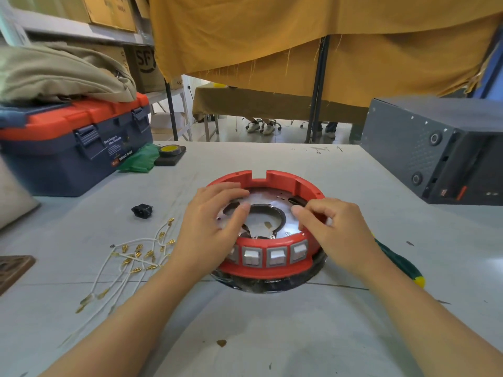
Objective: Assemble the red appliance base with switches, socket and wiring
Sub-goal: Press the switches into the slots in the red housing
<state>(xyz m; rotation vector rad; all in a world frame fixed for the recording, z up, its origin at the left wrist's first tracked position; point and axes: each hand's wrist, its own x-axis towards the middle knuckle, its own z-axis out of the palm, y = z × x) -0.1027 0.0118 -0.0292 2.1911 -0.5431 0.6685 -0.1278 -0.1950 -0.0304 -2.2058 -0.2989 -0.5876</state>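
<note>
Red appliance base point(283, 180) sits at the table point(272, 322) centre, four switches point(276, 255) fitted at its 6 o'clock side. Left hand point(215, 227) rests with straight fingers on the metal plate point(269, 198) inside; right hand point(334, 229), fingers curled, touches the rim at 3 o'clock, its grip unclear. Socket point(142, 210) and wires point(133, 257) lie at 9 o'clock.

A workshop: a toolbox point(73, 142), tape roll point(169, 151) and loose terminal wires point(130, 257) on a worktable point(272, 336).

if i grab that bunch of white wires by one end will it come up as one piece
Probably not: the white wires lie loose, thin and curved, so they look floppy. Their brass terminals overlap, so some may snag and drag along.
</note>
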